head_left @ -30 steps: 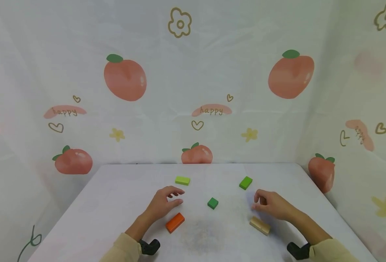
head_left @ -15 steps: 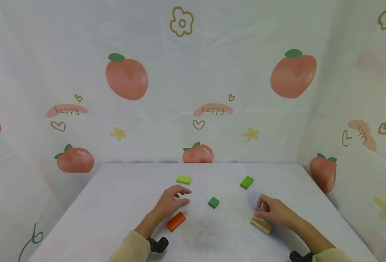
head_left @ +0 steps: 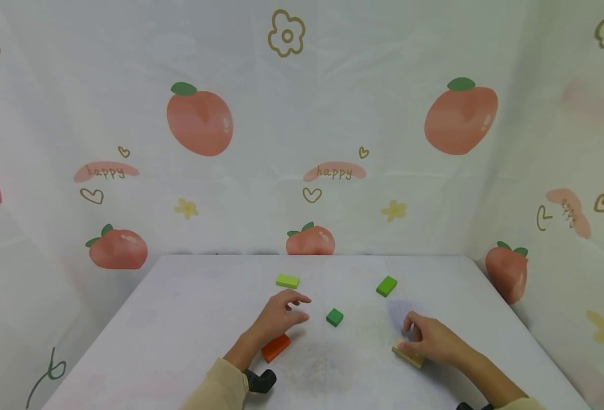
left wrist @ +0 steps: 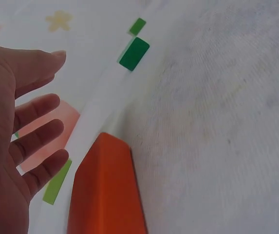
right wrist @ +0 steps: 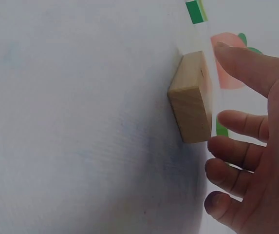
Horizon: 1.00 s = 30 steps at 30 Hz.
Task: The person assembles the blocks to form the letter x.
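My left hand (head_left: pixel 276 316), fingers loosely bent and thumb apart, hovers over the table with nothing in its grasp. Just below it lies an orange block (head_left: pixel 276 348), which looks large in the left wrist view (left wrist: pixel 105 190). A small dark green block (head_left: pixel 335 317) is to the right of the left fingertips. My right hand (head_left: pixel 433 340) hangs over a plain wooden block (head_left: pixel 408 359), partly covering it in the head view. In the right wrist view, the wooden block (right wrist: pixel 190 112) stands beside the spread thumb and fingers, which are not closed round it.
Farther back on the white table (head_left: pixel 204 319) lie a yellow-green block (head_left: pixel 287 281) at centre left and a bright green block (head_left: pixel 386 286) at right. A white curtain (head_left: pixel 261 125) printed with fruit and flowers surrounds the back and sides.
The left hand has moved right, nearer the dark green block. The right hand has come down and nearer to the person, over the wooden block. The blocks lie where they were.
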Each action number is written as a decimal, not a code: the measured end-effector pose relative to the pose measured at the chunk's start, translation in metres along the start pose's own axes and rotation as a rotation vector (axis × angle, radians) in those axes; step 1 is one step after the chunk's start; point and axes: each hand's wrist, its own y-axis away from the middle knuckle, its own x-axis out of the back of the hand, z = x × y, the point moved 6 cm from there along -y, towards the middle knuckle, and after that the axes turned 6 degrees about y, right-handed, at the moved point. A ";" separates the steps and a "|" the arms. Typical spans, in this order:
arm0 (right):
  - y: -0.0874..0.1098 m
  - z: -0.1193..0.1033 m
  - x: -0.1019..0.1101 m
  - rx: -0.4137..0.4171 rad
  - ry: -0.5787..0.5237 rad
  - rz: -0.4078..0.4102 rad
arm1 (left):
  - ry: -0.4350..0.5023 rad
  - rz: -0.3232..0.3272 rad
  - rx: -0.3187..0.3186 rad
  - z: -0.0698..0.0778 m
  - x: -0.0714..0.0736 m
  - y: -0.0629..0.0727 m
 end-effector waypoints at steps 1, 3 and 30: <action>0.000 0.000 -0.001 -0.004 0.004 -0.004 | 0.008 -0.004 0.002 0.000 -0.001 -0.001; 0.000 -0.001 -0.002 -0.009 0.012 -0.010 | 0.016 -0.012 0.009 -0.001 -0.004 -0.003; 0.003 -0.004 -0.012 -0.005 0.044 -0.072 | -0.001 -0.059 0.077 -0.002 -0.035 -0.017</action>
